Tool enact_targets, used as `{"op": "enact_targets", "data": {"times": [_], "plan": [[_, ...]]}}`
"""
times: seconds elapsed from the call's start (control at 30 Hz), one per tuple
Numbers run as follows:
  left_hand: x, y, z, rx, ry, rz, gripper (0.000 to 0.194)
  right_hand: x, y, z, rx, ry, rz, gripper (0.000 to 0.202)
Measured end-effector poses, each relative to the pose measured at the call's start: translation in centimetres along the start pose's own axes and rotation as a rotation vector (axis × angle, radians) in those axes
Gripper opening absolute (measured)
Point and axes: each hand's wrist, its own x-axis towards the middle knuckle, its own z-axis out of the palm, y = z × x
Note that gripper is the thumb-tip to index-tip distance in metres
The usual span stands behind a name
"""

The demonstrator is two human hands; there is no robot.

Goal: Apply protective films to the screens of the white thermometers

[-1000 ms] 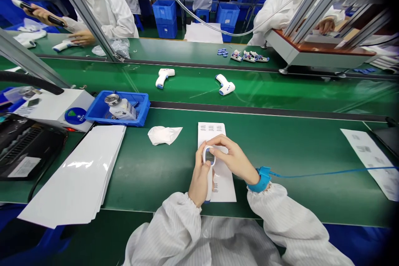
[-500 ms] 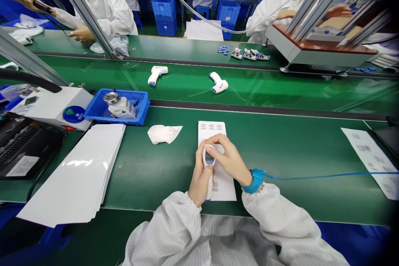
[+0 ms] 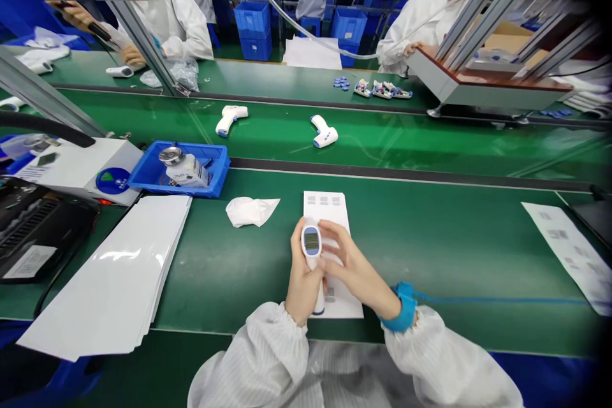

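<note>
A white infrared thermometer (image 3: 312, 241) with a blue-rimmed display stands out in front of me, screen facing up. My left hand (image 3: 300, 287) is wrapped around its handle. Close on its right side is my right hand (image 3: 359, 273), fingers apart and slightly bent; the thumb tip is by the thermometer's neck, and whether it touches I cannot tell. Beneath both hands lies a printed white sheet (image 3: 326, 204), partly covered. A blue wrist strap (image 3: 402, 307) with a cord circles my right wrist.
A crumpled white tissue (image 3: 252, 211) lies left of the sheet. Further left are a blue tray (image 3: 220, 172) holding a bottle, and a stack of white paper (image 3: 115, 268). Two more thermometers (image 3: 231, 120) rest on the green belt (image 3: 277, 127). Co-workers sit across it.
My right hand has come off the thermometer's head and spread its fingers, uncovering the display. The thermometer has turned slightly in my left hand. The two thermometers on the belt have moved left.
</note>
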Motion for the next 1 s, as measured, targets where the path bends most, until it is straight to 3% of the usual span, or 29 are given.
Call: {"op": "enact_targets", "data": {"times": [0.1,0.2,0.27,0.33,0.43,0.53,0.63,0.8,1.0], "plan": [[0.6,1.9,0.5,-0.099,0.052,0.025,0.072,-0.6,-0.2,0.7,-0.011,-0.093,0.058,0.065],[1.7,2.9,0.5,0.019,-0.046,0.034,0.068,1.8,-0.3,-0.5,-0.245,-0.083,-0.08,0.054],[2.9,2.5,-0.2,0.188,-0.061,0.097,0.067,5.4,-0.4,-2.9,-0.491,0.063,-0.13,0.044],[4.2,1.4,-1.5,0.318,-0.02,0.149,0.06,9.8,-0.9,-6.4,-0.802,0.316,-0.029,0.043],[5.9,-0.2,-3.6,0.377,0.085,0.155,0.038,16.4,-2.4,-11.5,-0.945,0.536,0.034,0.051],[6.9,-1.1,-4.6,0.382,0.157,0.168,0.031,21.5,-3.7,-13.6,-1.021,0.647,0.076,0.053],[7.2,-1.2,-4.5,0.415,0.173,0.197,0.029,25.7,-4.0,-12.0,-1.04,0.655,0.113,0.05],[7.9,-2.2,-4.1,0.487,0.228,0.338,0.028,31.5,-3.5,-6.3,-0.951,0.684,0.214,0.051],[9.2,-3.9,-4.5,0.503,0.273,0.455,0.027,34.4,-5.2,-3.1,-0.844,0.682,0.187,0.036]]}}
